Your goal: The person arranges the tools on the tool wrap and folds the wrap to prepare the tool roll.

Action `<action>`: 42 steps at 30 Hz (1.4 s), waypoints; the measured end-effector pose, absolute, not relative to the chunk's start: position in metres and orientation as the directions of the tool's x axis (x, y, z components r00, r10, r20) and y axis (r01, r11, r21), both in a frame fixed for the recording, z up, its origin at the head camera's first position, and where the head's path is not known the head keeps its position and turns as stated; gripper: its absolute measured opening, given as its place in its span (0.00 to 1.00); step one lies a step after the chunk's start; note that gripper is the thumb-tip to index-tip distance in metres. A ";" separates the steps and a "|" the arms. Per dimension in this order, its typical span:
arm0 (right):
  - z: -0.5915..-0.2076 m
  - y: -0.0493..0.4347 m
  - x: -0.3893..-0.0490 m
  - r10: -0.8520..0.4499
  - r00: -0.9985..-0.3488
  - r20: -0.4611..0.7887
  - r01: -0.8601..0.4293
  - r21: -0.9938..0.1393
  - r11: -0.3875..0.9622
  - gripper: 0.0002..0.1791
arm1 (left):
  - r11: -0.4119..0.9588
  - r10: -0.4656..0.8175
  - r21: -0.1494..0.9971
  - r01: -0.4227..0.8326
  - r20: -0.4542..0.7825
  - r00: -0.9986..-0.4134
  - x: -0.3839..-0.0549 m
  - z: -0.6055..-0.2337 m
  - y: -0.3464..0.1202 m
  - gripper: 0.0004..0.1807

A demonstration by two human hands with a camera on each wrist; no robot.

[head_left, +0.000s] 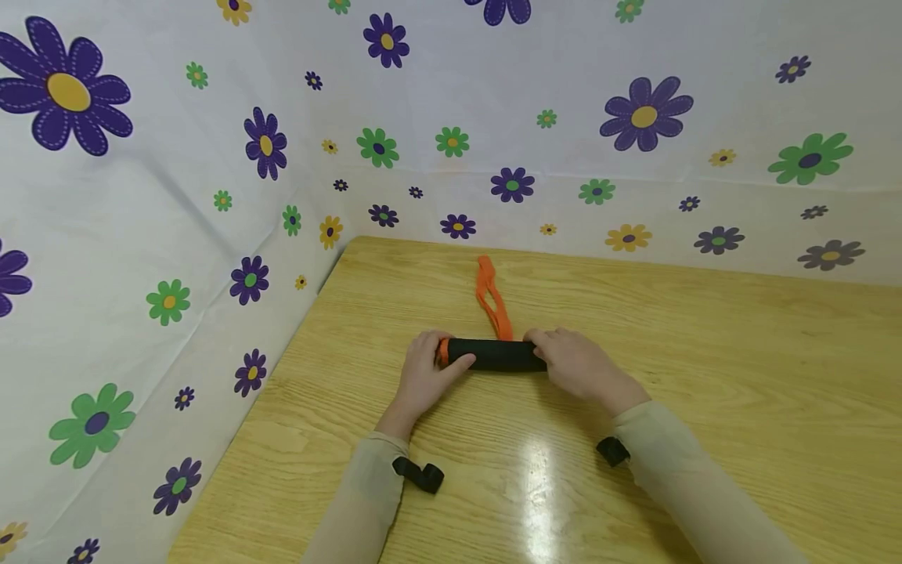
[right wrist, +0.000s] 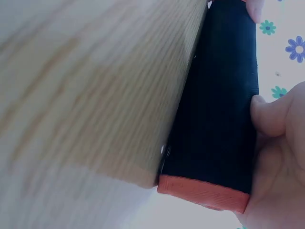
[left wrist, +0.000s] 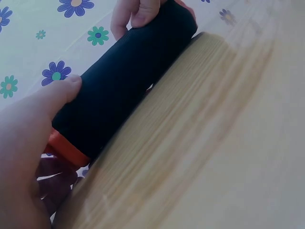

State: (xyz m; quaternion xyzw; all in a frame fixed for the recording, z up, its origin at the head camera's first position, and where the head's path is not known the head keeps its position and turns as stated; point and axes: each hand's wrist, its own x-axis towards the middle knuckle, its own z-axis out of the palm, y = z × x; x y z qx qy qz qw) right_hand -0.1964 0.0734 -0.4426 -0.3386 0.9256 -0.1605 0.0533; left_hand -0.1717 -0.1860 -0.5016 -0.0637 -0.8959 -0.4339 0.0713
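Observation:
A black fabric roll with orange edging [head_left: 497, 356] lies crosswise on the wooden table. From beyond it an orange strap [head_left: 486, 291] stretches away over the tabletop, in a narrow loop. At the roll's left end, my left hand [head_left: 426, 374] grips it, thumb on the near side and fingers round the far side. My right hand [head_left: 576, 362] holds the right end. In the left wrist view the dark roll [left wrist: 121, 78] shows an orange band at its near end. The right wrist view shows the roll [right wrist: 214, 105] with my right thumb against its side; the other fingers are mostly hidden.
The table [head_left: 740, 392] has a light wood grain and a bright reflection near the front. A white flowered cloth [head_left: 550, 157] stands behind the table and along its left edge. Black bands [head_left: 420, 475] sit on both sleeves near the wrists.

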 end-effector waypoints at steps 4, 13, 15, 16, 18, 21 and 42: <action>-0.441 0.076 -0.198 -0.629 -0.776 -0.042 -0.553 -0.433 0.711 0.15 | 0.595 0.040 0.787 0.159 0.169 -0.985 -0.171 -0.499 -0.186 0.32; -0.446 0.080 -0.198 -0.623 -0.782 0.004 -0.529 -0.532 0.661 0.19 | 0.563 0.018 0.808 0.174 0.199 -0.980 -0.175 -0.499 -0.185 0.22; -0.449 0.081 -0.198 -0.623 -0.780 0.056 -0.573 -0.466 0.675 0.16 | 0.564 0.018 0.805 0.187 0.214 -0.977 -0.176 -0.499 -0.185 0.21; -0.450 0.081 -0.198 -0.621 -0.779 0.080 -0.590 -0.427 0.685 0.15 | 0.561 0.021 0.804 0.197 0.224 -0.974 -0.175 -0.499 -0.185 0.23; -0.453 0.083 -0.199 -0.623 -0.772 0.127 -0.625 -0.335 0.705 0.13 | 0.561 0.030 0.797 0.222 0.249 -0.968 -0.175 -0.499 -0.186 0.26; -0.456 0.085 -0.200 -0.627 -0.760 0.170 -0.649 -0.249 0.719 0.11 | 0.589 0.062 0.764 0.263 0.282 -0.957 -0.174 -0.499 -0.186 0.26; -0.448 0.096 -0.201 -0.603 -0.781 0.160 -0.617 -0.348 0.706 0.08 | 0.523 0.038 0.821 0.229 0.245 -0.969 -0.171 -0.502 -0.186 0.25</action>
